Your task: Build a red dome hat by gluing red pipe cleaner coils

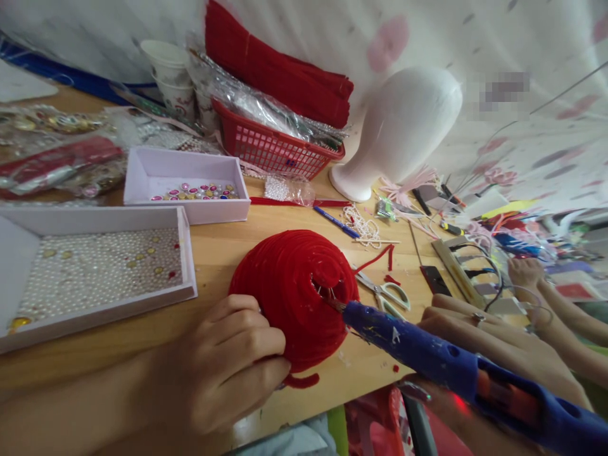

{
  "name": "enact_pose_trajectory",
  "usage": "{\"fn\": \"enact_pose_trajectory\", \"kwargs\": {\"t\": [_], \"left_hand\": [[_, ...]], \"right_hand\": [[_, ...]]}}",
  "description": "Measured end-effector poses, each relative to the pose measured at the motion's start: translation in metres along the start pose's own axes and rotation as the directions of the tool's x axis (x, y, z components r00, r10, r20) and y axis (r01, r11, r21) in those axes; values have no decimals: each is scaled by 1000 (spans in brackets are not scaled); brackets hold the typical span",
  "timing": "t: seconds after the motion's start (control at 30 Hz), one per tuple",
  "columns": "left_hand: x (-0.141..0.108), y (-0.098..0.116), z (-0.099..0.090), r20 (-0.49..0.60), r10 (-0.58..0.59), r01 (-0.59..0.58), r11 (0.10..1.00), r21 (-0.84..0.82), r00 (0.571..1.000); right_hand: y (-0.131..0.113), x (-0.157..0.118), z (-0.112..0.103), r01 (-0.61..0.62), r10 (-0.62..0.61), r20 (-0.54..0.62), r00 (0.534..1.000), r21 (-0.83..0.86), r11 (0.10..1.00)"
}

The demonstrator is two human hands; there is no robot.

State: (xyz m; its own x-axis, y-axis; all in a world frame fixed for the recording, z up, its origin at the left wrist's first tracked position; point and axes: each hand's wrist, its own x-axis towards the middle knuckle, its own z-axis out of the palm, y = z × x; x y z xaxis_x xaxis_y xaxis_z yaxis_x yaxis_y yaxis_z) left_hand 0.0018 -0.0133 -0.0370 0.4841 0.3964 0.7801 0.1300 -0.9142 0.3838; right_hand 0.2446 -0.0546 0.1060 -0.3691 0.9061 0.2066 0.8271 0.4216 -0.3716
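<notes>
A rounded red shell, wrapped in rows of fuzzy chenille stem, sits on the table with a small gap near its top where glue strands show. My left hand is closed on its lower left edge, fingers curled. In my right hand is a blue hot glue gun, gripped with its nozzle at the gap. A red stem end sticks out below the shell. White-handled scissors lie just right of it, partly behind the glue gun.
At left are a box of pearl beads and a box of gems. Behind stand a red basket with chenille stems and a white foam head. A power strip and another person's hand are at right.
</notes>
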Motion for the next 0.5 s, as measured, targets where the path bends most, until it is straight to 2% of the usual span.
{"fn": "enact_pose_trajectory", "kwargs": {"t": [0.3,0.5], "left_hand": [[0,-1,-4,49,17,-18,1000,17,999],[1,-1,-6,85,12,-15,999,37,996]], "right_hand": [[8,-9,0,40,-40,-11,999,-30,999],[7,-6,-4,24,-19,73,997,-70,997]]}}
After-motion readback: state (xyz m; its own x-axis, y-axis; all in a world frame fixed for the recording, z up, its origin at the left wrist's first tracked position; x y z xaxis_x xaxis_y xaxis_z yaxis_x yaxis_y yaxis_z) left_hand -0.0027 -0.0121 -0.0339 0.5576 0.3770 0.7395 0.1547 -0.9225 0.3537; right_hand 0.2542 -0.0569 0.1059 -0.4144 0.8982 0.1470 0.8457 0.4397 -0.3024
